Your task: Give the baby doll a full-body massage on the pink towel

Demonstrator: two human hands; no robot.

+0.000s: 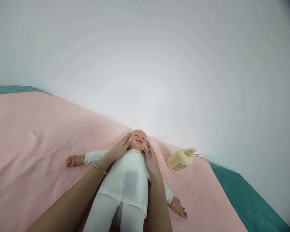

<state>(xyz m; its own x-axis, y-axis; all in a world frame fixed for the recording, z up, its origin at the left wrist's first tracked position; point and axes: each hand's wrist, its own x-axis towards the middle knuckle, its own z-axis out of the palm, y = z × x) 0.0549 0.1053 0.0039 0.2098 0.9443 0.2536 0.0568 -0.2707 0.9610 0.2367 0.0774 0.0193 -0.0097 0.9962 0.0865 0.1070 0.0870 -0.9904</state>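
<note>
A baby doll in white clothes lies on its back on a pink blanket, head towards the wall and arms spread out. My left hand rests by the doll's shoulder with its fingers stretched along one side of the doll's face. My right hand lies on the other side, fingertips touching the cheek. Both hands are flat and hold nothing. A thin gold bracelet circles my left wrist.
A cream pump bottle lies on its side on the blanket, right of the doll's head. Teal bedding shows beyond the blanket at right and far left. A plain white wall rises behind the bed.
</note>
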